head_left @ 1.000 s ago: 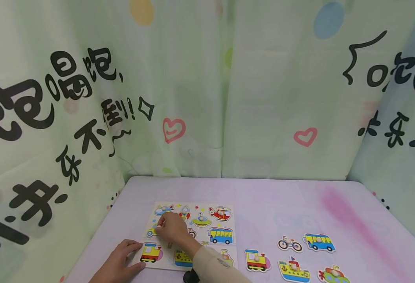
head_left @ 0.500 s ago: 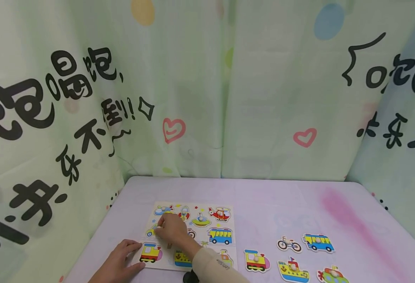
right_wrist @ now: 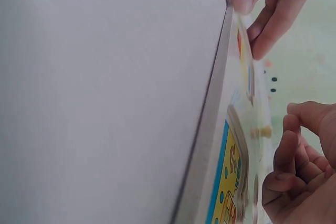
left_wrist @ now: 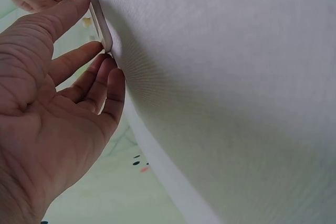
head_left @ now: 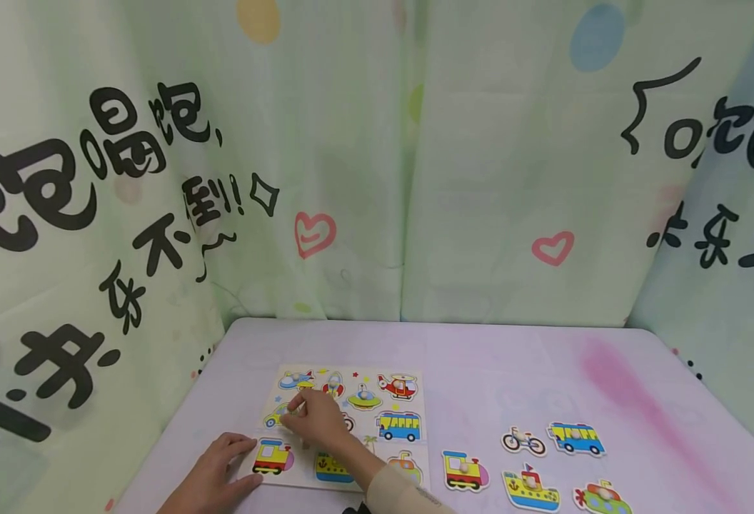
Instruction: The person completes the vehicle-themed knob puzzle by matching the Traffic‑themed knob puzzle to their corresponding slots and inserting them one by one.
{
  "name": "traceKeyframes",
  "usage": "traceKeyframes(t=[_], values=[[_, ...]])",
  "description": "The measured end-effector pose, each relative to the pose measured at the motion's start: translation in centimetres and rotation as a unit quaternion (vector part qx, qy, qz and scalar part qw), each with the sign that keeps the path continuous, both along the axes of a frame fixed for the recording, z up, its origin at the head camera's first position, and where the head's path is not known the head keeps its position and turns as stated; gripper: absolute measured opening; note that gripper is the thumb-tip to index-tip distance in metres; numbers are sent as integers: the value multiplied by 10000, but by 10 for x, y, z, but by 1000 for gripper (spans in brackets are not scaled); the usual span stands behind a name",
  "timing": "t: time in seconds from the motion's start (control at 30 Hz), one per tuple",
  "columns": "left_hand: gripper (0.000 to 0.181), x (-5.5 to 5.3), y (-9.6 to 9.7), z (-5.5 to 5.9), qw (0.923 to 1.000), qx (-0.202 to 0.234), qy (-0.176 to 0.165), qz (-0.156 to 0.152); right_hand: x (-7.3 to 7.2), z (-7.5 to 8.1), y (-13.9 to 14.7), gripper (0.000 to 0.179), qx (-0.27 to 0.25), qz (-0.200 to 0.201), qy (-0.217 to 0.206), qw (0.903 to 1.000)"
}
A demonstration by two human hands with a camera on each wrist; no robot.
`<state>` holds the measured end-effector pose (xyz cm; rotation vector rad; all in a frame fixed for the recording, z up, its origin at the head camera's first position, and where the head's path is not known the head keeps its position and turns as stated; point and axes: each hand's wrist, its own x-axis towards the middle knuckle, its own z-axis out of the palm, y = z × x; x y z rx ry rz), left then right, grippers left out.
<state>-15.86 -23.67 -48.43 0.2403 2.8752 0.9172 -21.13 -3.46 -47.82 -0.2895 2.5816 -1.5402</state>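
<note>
A pale puzzle board (head_left: 300, 480) printed with vehicle pictures lies on the table, left of centre in the head view. My left hand (head_left: 218, 472) holds its near left corner, thumb at the front edge and fingers along the left side; the left wrist view shows this hand (left_wrist: 58, 108) up close. Over the board's left part, my right hand (head_left: 318, 421) pinches at the yellow car puzzle piece (head_left: 274, 415), partly covering it. Its thumb and forefinger meet in the right wrist view, where this hand (right_wrist: 304, 166) hides the pinched part. The left thumb (right_wrist: 243, 2) presses the board edge (right_wrist: 210, 114).
Right of the board lie loose puzzle pieces: a train (head_left: 465, 471), a bicycle (head_left: 523, 442), a bus (head_left: 576, 438), a ship (head_left: 531, 490) and a submarine (head_left: 603, 497). A helicopter (head_left: 398, 387) and a flying saucer (head_left: 364, 397) sit on the board. A printed curtain (head_left: 467, 178) hangs behind.
Both hands keep nearly the same places. My right wrist and sleeve have shifted slightly right, and a little more of the yellow car shows beside the fingers.
</note>
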Motion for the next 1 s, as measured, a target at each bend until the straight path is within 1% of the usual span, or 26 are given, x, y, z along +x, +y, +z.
traceKeyframes(t=[0.13, 0.27, 0.4, 0.53, 0.6, 0.7, 0.8, 0.87, 0.93, 1.0], values=[[56, 0, -1, -1, 10000, 25, 66, -62, 7, 1, 5, 15, -276, 177, 298, 9990], [55, 0, -2, -2, 9998, 64, 150, -110, 15, 6, 10, 17, -420, 262, 571, 9971], [56, 0, -2, -3, 9998, 40, 181, -103, 23, 13, 14, 18, -526, 286, 573, 9966], [56, 0, -2, -4, 9999, 56, 116, -41, 30, 20, 17, 19, -697, 343, 524, 9956], [56, 0, -2, -4, 9999, 63, 93, -38, 33, 24, 19, 19, -765, 392, 565, 9947], [56, 0, -2, -3, 9999, 68, 70, -39, 38, 27, 20, 19, -826, 453, 750, 9927], [57, 0, -1, -2, 10000, 65, 22, -18, 41, 29, 22, 19, -751, 488, 971, 9912], [58, 0, 0, -2, 10000, 67, -24, 31, 43, 29, 24, 18, -584, 498, 1110, 9909], [58, 0, 1, -1, 9999, 55, -66, 75, 45, 30, 26, 17, -314, 528, 1230, 9905], [59, 1, 2, -1, 9999, 31, -92, 111, 47, 30, 29, 17, 65, 540, 1366, 9891]])
